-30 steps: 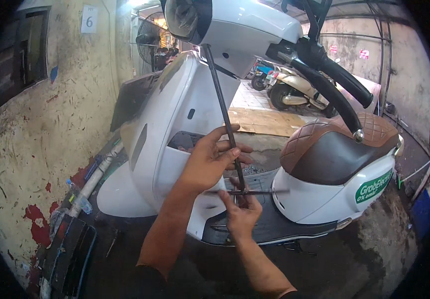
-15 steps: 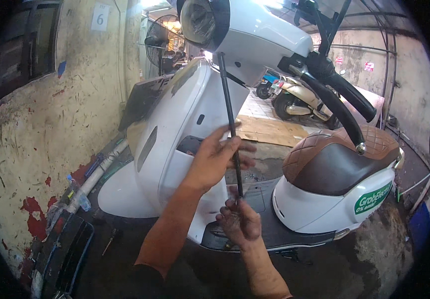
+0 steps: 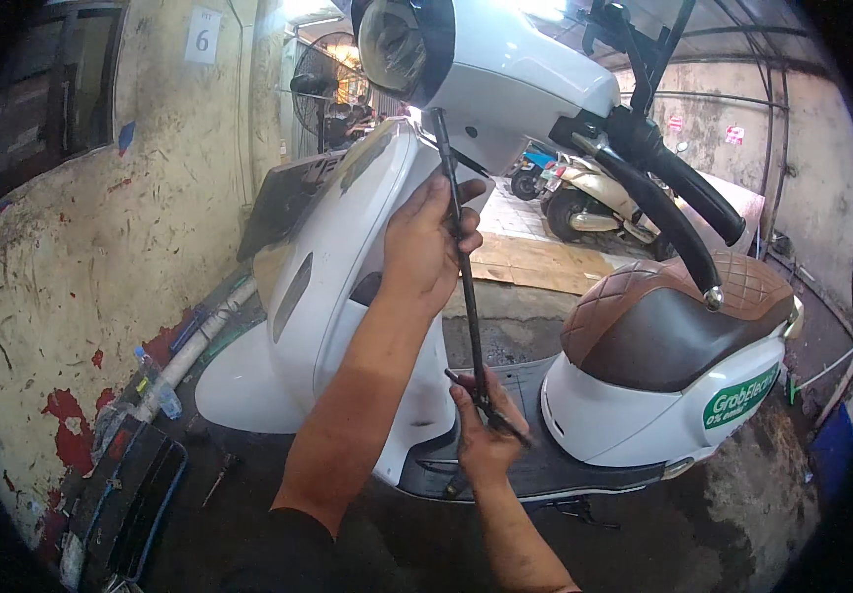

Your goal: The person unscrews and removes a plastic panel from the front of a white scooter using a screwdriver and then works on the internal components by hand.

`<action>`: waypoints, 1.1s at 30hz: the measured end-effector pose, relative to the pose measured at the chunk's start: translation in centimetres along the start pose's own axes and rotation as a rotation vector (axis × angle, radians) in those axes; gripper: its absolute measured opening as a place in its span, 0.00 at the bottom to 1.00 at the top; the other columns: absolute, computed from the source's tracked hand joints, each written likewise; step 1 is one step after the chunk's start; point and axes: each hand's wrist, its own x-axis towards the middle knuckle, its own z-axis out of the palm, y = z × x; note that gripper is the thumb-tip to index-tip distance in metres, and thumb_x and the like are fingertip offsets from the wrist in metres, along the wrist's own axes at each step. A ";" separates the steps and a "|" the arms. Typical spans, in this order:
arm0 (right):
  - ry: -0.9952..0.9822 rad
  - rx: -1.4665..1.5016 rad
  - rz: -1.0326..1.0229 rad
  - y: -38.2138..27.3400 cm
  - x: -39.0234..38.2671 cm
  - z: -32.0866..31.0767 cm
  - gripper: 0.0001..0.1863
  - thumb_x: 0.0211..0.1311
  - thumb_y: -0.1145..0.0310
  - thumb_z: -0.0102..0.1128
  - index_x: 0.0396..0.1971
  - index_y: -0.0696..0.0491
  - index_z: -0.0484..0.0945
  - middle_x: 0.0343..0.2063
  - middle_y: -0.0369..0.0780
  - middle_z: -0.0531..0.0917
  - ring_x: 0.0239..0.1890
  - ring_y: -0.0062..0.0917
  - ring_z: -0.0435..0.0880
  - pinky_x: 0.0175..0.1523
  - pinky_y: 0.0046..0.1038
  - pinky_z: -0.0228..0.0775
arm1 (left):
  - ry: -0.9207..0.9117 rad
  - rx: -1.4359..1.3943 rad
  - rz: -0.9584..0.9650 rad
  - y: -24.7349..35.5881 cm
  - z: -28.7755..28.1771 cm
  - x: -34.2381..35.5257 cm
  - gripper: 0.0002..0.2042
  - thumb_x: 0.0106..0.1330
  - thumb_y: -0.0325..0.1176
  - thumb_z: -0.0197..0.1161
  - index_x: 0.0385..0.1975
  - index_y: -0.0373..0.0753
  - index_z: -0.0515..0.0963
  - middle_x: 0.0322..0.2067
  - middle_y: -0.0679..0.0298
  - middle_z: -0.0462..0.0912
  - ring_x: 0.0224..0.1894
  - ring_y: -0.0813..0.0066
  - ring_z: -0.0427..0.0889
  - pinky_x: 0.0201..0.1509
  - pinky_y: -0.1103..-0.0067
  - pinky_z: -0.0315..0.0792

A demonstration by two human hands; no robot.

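A long black T-handle wrench (image 3: 470,306) stands nearly upright, leaning slightly, in front of a white scooter (image 3: 248,385). Its top end reaches the underside of the white headlight housing (image 3: 530,69); whether it sits in a fastener there I cannot tell. High on the shaft, the fingers of my left hand (image 3: 424,247) are closed round it. Down at the crossbar, my right hand (image 3: 488,435) grips the handle, the bar sticking out on both sides of the fingers.
The brown seat (image 3: 634,316) and the black brake lever (image 3: 658,198) are to the right. A stained wall (image 3: 179,188) runs along the left, with a white pipe (image 3: 199,336) and a black, blue-edged panel (image 3: 140,504) below it. Another scooter (image 3: 599,188) is parked behind.
My left hand has risen along the shaft and closed round it. The crossbar has turned and now shows crosswise in my right hand.
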 end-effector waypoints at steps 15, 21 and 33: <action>-0.398 1.225 0.958 1.6 -1.0 -0.3 0.23 0.69 0.61 0.49 0.58 0.59 0.65 0.40 0.45 0.80 0.44 0.36 0.80 0.48 0.37 0.72 | -0.168 -0.126 -0.175 0.4 -1.0 1.9 0.13 0.69 0.45 0.55 0.45 0.45 0.71 0.23 0.73 0.66 0.17 0.88 0.58 0.16 0.87 0.51; -0.190 0.333 0.585 1.6 -0.9 1.3 0.18 0.59 0.71 0.65 0.50 0.56 0.76 0.33 0.42 0.84 0.40 0.27 0.81 0.48 0.27 0.72 | -0.038 -0.020 -0.065 0.5 1.1 1.5 0.16 0.71 0.47 0.52 0.48 0.41 0.71 0.20 0.75 0.64 0.18 0.89 0.59 0.18 0.89 0.52; -0.529 1.364 1.186 1.8 0.9 -2.3 0.26 0.64 0.67 0.53 0.61 0.55 0.63 0.47 0.51 0.78 0.45 0.37 0.80 0.47 0.39 0.74 | -0.270 -0.216 -0.148 0.6 -1.0 2.2 0.19 0.72 0.48 0.49 0.50 0.39 0.69 0.17 0.75 0.62 0.16 0.88 0.55 0.18 0.88 0.50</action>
